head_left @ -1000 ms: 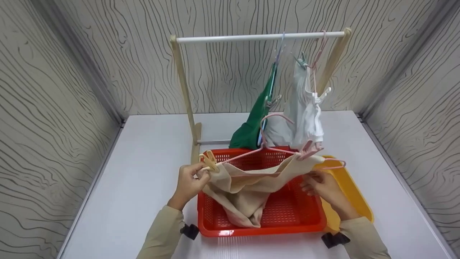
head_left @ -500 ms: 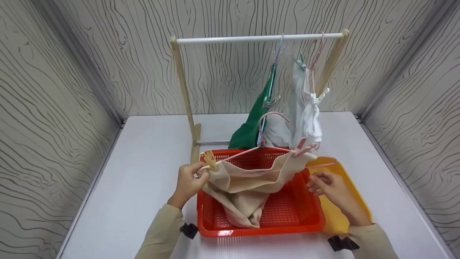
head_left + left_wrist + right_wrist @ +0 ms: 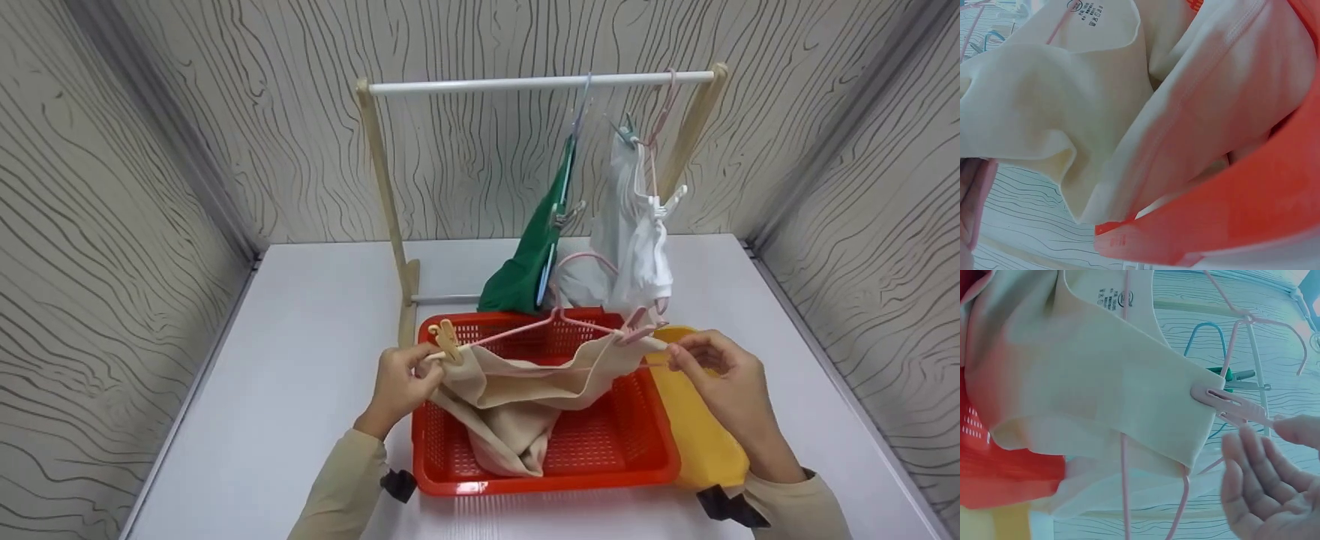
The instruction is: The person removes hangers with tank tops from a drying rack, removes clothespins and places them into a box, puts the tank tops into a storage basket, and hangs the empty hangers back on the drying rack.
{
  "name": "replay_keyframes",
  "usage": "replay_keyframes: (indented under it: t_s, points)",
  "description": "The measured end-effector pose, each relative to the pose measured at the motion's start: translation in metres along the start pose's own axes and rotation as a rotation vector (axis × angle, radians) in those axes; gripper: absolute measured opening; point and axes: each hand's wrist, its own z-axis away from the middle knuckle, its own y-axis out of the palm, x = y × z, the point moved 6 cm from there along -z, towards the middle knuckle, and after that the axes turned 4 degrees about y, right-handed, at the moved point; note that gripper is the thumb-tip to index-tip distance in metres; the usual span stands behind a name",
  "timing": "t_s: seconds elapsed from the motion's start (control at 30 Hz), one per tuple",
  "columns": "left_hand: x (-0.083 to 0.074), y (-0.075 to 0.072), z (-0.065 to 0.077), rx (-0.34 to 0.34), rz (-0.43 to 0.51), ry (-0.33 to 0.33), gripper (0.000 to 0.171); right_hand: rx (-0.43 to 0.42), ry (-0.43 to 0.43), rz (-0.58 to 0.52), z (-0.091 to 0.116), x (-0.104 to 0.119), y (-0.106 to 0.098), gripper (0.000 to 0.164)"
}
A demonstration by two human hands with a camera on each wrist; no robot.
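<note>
A beige garment (image 3: 525, 382) with printed lettering inside hangs from a pink hanger (image 3: 517, 330) above the red basket. One yellow clothespin (image 3: 447, 341) clips its left end, one pink clothespin (image 3: 1227, 402) its right. With thumb and fingers, my left hand (image 3: 405, 381) pinches the hanger's left end beside the yellow clothespin. The left wrist view catches only those fingers (image 3: 970, 197) at its edge, along the pink frame. My right hand (image 3: 724, 379) is at the hanger's right end; in the right wrist view its fingers are loosely bent, thumb tip right at the pink clothespin's handle.
The red perforated basket (image 3: 555, 486) stands in front of a wooden rack with a white rod (image 3: 480, 85). Green cloth (image 3: 525, 255) and white cloth (image 3: 626, 217) hang at its right side on hangers. A yellow tray (image 3: 705, 442) lies right of the basket.
My right hand has come away from under the garment's right end, gone right, then risen to the hanger's end. The hanger's hook has tipped lower and rightward. My left hand has stayed on its end.
</note>
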Motion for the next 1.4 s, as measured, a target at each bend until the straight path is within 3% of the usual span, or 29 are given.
replay_keyframes:
  t_s: [0.13, 0.23, 0.47, 0.73, 0.83, 1.1, 1.4]
  points:
    - [0.000, 0.002, 0.001, 0.009, 0.020, -0.005, 0.014, -0.091, -0.029, 0.007, -0.001, 0.002, -0.007, 0.010]
    - [0.000, 0.002, 0.002, 0.013, 0.027, -0.008, 0.014, -0.086, -0.027, 0.018, -0.002, 0.001, -0.008, 0.015]
    - [-0.001, 0.003, 0.004, 0.011, 0.016, 0.001, 0.015, 0.010, -0.074, 0.060, -0.001, 0.000, -0.003, 0.034]
    - [-0.040, -0.006, -0.009, 0.034, 0.039, -0.009, 0.012, 0.159, -0.168, -0.029, -0.007, 0.003, 0.010, 0.044]
    - [-0.038, -0.005, -0.009, 0.077, 0.057, -0.043, 0.012, 0.172, -0.195, -0.078, -0.008, 0.004, 0.014, 0.044]
    - [-0.005, 0.008, 0.004, 0.160, 0.078, -0.105, 0.011, 0.167, -0.193, -0.121, -0.008, 0.004, 0.016, 0.042]
    - [-0.003, 0.007, 0.006, 0.185, 0.096, -0.110, 0.008, 0.159, -0.185, -0.147, -0.008, 0.005, 0.016, 0.041]
